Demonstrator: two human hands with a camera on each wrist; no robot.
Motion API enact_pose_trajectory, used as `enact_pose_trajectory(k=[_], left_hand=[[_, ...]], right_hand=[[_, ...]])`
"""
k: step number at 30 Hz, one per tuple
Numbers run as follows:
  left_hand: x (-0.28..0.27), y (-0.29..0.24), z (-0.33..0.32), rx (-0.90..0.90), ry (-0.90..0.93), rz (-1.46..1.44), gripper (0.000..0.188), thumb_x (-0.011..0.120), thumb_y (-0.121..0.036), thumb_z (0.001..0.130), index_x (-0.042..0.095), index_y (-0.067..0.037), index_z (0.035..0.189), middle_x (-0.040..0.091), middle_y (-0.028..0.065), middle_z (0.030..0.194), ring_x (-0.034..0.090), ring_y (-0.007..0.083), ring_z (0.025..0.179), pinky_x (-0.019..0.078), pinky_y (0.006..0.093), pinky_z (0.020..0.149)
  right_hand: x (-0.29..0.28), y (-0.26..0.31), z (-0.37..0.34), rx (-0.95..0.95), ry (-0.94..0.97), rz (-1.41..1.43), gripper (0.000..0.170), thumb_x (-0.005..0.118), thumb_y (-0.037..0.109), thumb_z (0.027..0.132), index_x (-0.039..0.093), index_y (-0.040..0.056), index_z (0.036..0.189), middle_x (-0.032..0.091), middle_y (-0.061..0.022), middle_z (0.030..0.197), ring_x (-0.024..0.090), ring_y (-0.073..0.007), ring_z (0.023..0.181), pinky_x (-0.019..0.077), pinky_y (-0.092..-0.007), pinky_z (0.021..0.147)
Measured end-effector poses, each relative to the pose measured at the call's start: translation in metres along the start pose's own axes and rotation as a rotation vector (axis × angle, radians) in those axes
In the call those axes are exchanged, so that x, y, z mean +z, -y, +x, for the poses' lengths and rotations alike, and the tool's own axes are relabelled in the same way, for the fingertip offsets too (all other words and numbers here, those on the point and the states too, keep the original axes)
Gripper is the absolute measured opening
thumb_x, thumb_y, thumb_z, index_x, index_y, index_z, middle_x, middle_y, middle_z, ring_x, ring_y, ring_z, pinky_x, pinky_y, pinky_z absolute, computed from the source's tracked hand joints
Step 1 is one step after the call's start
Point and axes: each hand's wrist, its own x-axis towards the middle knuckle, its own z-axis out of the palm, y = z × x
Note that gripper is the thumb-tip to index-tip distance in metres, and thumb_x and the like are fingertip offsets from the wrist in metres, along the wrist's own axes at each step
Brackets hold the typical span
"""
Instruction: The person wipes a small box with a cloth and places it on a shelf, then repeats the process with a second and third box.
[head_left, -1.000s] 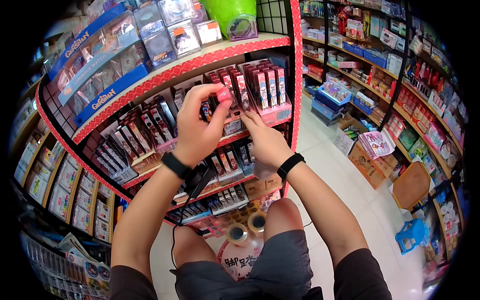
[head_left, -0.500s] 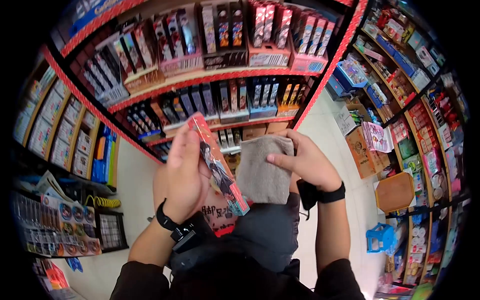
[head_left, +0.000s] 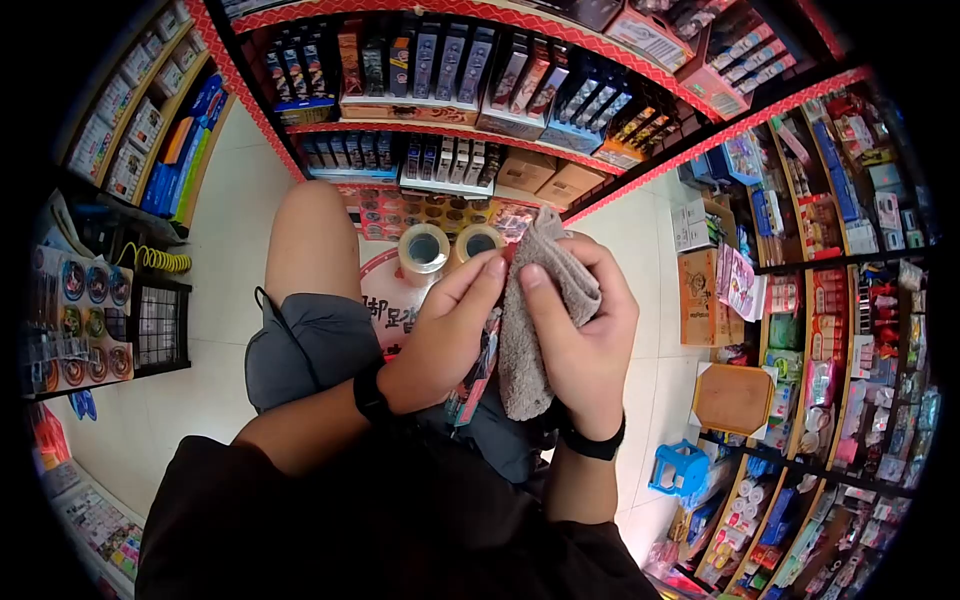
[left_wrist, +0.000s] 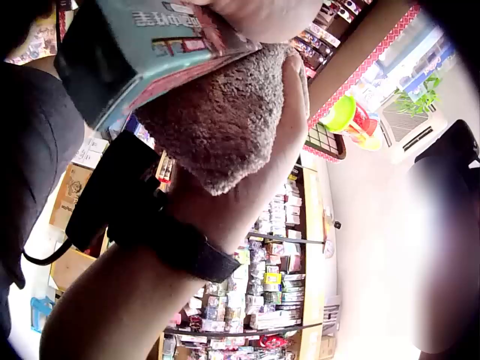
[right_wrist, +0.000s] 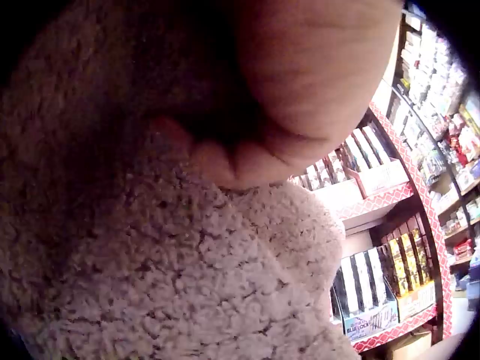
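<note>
In front of my lap, my left hand (head_left: 440, 335) grips a long, slim printed box (head_left: 470, 393), whose lower end sticks out below the fingers. The left wrist view shows that end of the box (left_wrist: 154, 56) close up, teal with a red side. My right hand (head_left: 592, 355) pinches a folded grey towel cloth (head_left: 528, 345) with the thumb on top, up against the box's upper part, which the cloth mostly hides. Fluffy pile of the cloth (right_wrist: 195, 270) fills much of the right wrist view, with curled fingers above it.
Ahead stands a red-trimmed shelf rack (head_left: 440, 118) full of slim boxes. Two rolls of clear tape (head_left: 424, 250) sit beyond my lap. On the right are a cardboard box (head_left: 705, 300), a blue stool (head_left: 680, 468) and packed shelves (head_left: 830, 330).
The box came down from the shelf to my lap in my left hand. My right hand brought the grey cloth against it, and the view tilted downward.
</note>
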Motion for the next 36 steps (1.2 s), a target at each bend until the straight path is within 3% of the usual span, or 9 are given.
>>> enact_pose_trajectory(k=[9, 11, 16, 21, 23, 29, 31, 34, 36], left_hand=[[-0.02, -0.013, 0.001, 0.036, -0.066, 0.028, 0.042, 0.047, -0.027, 0.112, 0.054, 0.001, 0.142, 0.064, 0.006, 0.13, 0.06, 0.0113, 0.118, 0.0455, 0.0273, 0.104], [-0.025, -0.016, 0.007, 0.02, -0.167, 0.029, 0.04, 0.047, -0.03, 0.112, 0.057, -0.001, 0.137, 0.064, 0.0045, 0.126, 0.061, 0.0107, 0.114, 0.0475, 0.0275, 0.1], [-0.027, -0.025, 0.012, 0.007, -0.139, -0.224, 0.026, 0.053, -0.031, 0.109, 0.061, -0.01, 0.094, 0.053, -0.0051, 0.069, 0.047, 0.0045, 0.056, 0.0367, 0.0229, 0.051], [-0.009, -0.016, 0.006, 0.049, -0.11, -0.179, 0.023, 0.053, -0.026, 0.11, 0.064, -0.006, 0.107, 0.062, -0.0036, 0.088, 0.054, 0.0027, 0.075, 0.0426, 0.0195, 0.065], [-0.004, -0.002, -0.001, 0.149, -0.079, -0.017, 0.025, 0.054, -0.021, 0.109, 0.065, -0.002, 0.12, 0.063, -0.0027, 0.102, 0.053, 0.0018, 0.092, 0.0443, 0.0189, 0.079], [0.002, -0.009, -0.02, 0.156, 0.085, 0.102, 0.027, 0.053, -0.017, 0.109, 0.063, 0.002, 0.126, 0.062, -0.0022, 0.107, 0.053, 0.0027, 0.095, 0.0449, 0.02, 0.083], [-0.003, -0.004, -0.013, 0.128, 0.028, 0.002, 0.028, 0.051, -0.019, 0.11, 0.062, 0.001, 0.127, 0.063, -0.0011, 0.113, 0.054, 0.0031, 0.1, 0.0454, 0.0204, 0.086], [-0.012, -0.013, 0.003, 0.066, -0.058, -0.156, 0.03, 0.053, -0.023, 0.109, 0.061, -0.003, 0.13, 0.064, 0.0001, 0.116, 0.057, 0.0044, 0.103, 0.0451, 0.0196, 0.09], [-0.02, -0.026, 0.01, -0.031, -0.078, -0.288, 0.028, 0.051, -0.027, 0.11, 0.058, -0.006, 0.127, 0.064, 0.0051, 0.105, 0.06, 0.0104, 0.084, 0.0502, 0.0255, 0.073]], right_hand=[[0.024, -0.017, -0.024, 0.027, 0.121, -0.134, 0.022, 0.075, 0.004, 0.09, 0.061, 0.0, 0.107, 0.07, -0.0093, 0.09, 0.065, -0.0117, 0.081, 0.0515, -0.0275, 0.074], [0.026, -0.018, -0.032, -0.023, 0.211, -0.174, 0.019, 0.071, 0.002, 0.094, 0.061, 0.0002, 0.11, 0.068, -0.0013, 0.092, 0.061, -0.0057, 0.085, 0.0494, -0.0231, 0.076], [0.033, -0.012, -0.056, -0.028, 0.28, -0.21, 0.02, 0.073, -0.002, 0.09, 0.063, -0.0004, 0.106, 0.068, -0.0052, 0.093, 0.062, -0.0088, 0.079, 0.0487, -0.0238, 0.071], [0.023, 0.0, -0.046, -0.151, 0.194, -0.354, 0.019, 0.076, 0.0, 0.087, 0.064, -0.0001, 0.103, 0.066, -0.0057, 0.091, 0.062, -0.0117, 0.082, 0.0493, -0.027, 0.074], [0.018, -0.002, -0.031, -0.219, 0.012, -0.428, 0.024, 0.075, -0.004, 0.084, 0.064, 0.0011, 0.105, 0.067, -0.0112, 0.09, 0.068, -0.0222, 0.081, 0.0515, -0.028, 0.072], [0.014, 0.005, -0.013, -0.151, -0.135, -0.26, 0.018, 0.074, -0.001, 0.09, 0.063, 0.0008, 0.104, 0.069, -0.0073, 0.089, 0.065, -0.0099, 0.079, 0.0505, -0.0251, 0.072], [0.018, 0.006, -0.019, -0.096, -0.04, -0.264, 0.022, 0.076, 0.0, 0.088, 0.063, 0.0015, 0.106, 0.067, -0.011, 0.09, 0.067, -0.0166, 0.078, 0.0513, -0.0277, 0.072], [0.022, -0.002, -0.034, -0.112, 0.179, -0.314, 0.02, 0.074, -0.001, 0.089, 0.062, 0.001, 0.105, 0.067, -0.0063, 0.094, 0.062, -0.0114, 0.084, 0.0491, -0.0259, 0.076], [0.025, -0.003, -0.046, -0.114, 0.28, -0.276, 0.024, 0.075, -0.003, 0.086, 0.062, 0.0021, 0.105, 0.066, -0.0083, 0.096, 0.063, -0.0149, 0.083, 0.0492, -0.027, 0.074]])
